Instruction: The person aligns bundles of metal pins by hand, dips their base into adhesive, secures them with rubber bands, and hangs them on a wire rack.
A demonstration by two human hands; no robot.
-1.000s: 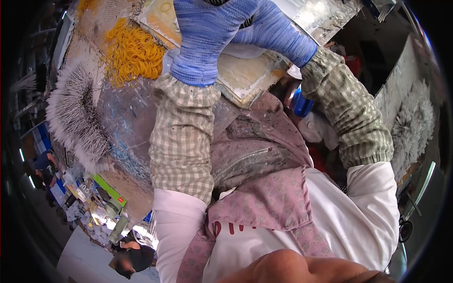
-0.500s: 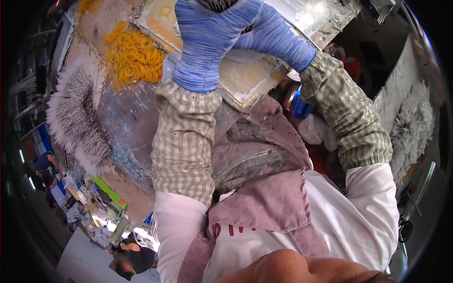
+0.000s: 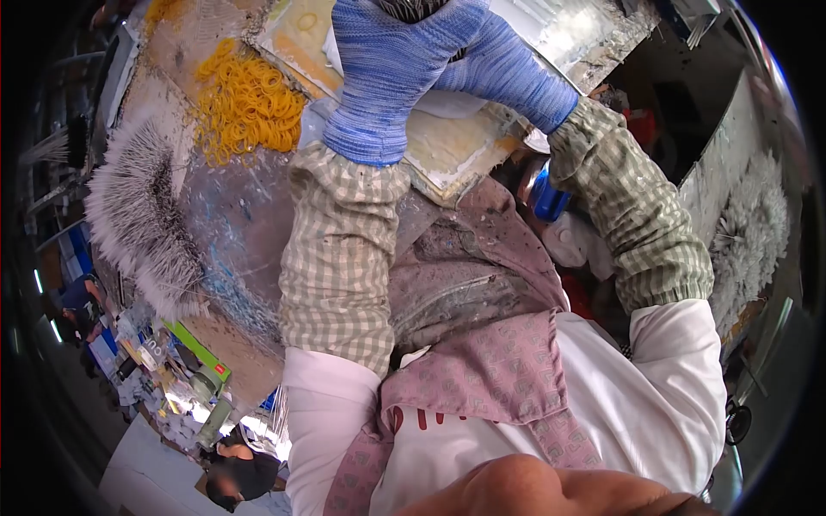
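Both my hands wear blue knitted gloves and meet at the top of the view. My left hand (image 3: 391,69) is closed around a bundle of dark bristles (image 3: 413,9), whose end shows between the gloves. My right hand (image 3: 508,73) comes in from the right and presses against the same bundle; its fingers are mostly hidden behind the left glove. A dark bit of the bundle peeks out between the two hands. Beneath them lies a worn board (image 3: 452,159) with a yellowish, crusted surface. A pile of yellow rubber bands (image 3: 249,103) lies to the left of my left hand.
A big heap of grey-white bristles (image 3: 138,215) stands on the left of the table, another (image 3: 744,228) far right. A blue can (image 3: 549,196) sits below my right wrist. A green box (image 3: 198,348) lies lower left. Another person (image 3: 245,473) is at bottom left.
My hands have shifted slightly to the right and down, still together around the bristle bundle. The view has moved slightly; the things on the table stay as they were.
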